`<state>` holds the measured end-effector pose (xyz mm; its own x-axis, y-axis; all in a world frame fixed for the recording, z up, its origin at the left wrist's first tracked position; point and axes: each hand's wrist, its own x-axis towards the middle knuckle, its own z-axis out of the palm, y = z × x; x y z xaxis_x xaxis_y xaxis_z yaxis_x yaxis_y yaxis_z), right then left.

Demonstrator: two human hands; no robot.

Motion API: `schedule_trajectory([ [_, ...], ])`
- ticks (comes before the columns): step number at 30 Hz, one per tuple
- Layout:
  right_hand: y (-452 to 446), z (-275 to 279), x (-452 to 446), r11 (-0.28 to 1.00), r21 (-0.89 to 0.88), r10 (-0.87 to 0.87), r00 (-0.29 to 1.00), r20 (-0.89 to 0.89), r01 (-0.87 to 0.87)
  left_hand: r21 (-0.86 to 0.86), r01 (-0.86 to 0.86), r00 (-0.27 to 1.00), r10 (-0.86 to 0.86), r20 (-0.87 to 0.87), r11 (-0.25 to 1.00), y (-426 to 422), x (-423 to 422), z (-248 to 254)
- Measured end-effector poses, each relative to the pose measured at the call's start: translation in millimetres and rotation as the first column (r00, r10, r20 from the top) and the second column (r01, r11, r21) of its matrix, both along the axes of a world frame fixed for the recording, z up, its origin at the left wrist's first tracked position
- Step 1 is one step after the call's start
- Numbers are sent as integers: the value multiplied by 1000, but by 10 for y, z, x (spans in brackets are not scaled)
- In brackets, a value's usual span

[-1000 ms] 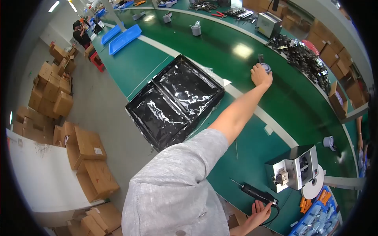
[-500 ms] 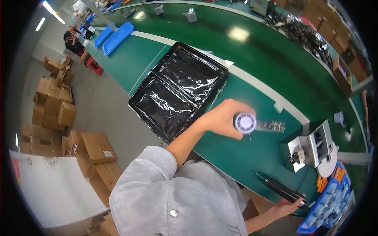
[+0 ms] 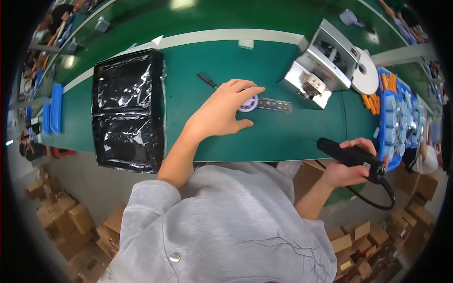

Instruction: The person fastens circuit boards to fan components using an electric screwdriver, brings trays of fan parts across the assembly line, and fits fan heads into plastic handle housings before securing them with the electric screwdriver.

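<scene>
L hand (image 3: 221, 111) palm-down, thumb & fingers apart at lilac part (image 3: 249, 104) on bench (image 3: 264, 139); R hand (image 3: 344, 173) clamped rd blk driver (image 3: 343, 152), tip pointing L.

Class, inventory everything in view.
workbench: 1, green, centre
conveyor: 1, green, beyond
two-section tray: 1, black, left
shallow trays: 2, blue, far left
fan-like part with strip: 1, lilac-silver, centre
electric screwdriver: 1, black, right grip
thin tool: 1, black-handled, centre
machine: 1, silver, right
disc: 1, white, beside machine
bin: 1, blue, right
parts: many, light blue, in bin
handles: several, orange, by bin
loose parts: several, grey/lilac, conveyor
boxes: many, brown, floor
co-workers: several, mixed clothing, edges
shirt: 1, grey, bottom
left hand: 1, bare, centre
right hand: 1, bare, right
</scene>
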<state>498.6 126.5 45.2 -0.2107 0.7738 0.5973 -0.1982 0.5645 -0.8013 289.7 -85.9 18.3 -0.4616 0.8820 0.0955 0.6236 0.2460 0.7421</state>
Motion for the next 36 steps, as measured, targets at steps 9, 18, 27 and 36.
schedule_trajectory([
  [9, 36, -82, -74, 998, -23, 54, 998, -15, -55, 158, -64, 951, 108, -289, 985, 301, 164, -278],
  [18, 142, 16, -172, 989, -110, 97, 995, 24, -94, 101, -59, 922, 93, -376, 993, 576, 273, -294],
  [27, 351, 651, -586, 932, -43, 338, 903, -266, -361, 25, -30, 868, 39, -494, 999, 563, 307, -297],
  [36, 539, 801, -1233, 918, 22, 392, 902, -183, -395, 88, -57, 886, 91, -456, 995, 619, 323, -364],
])
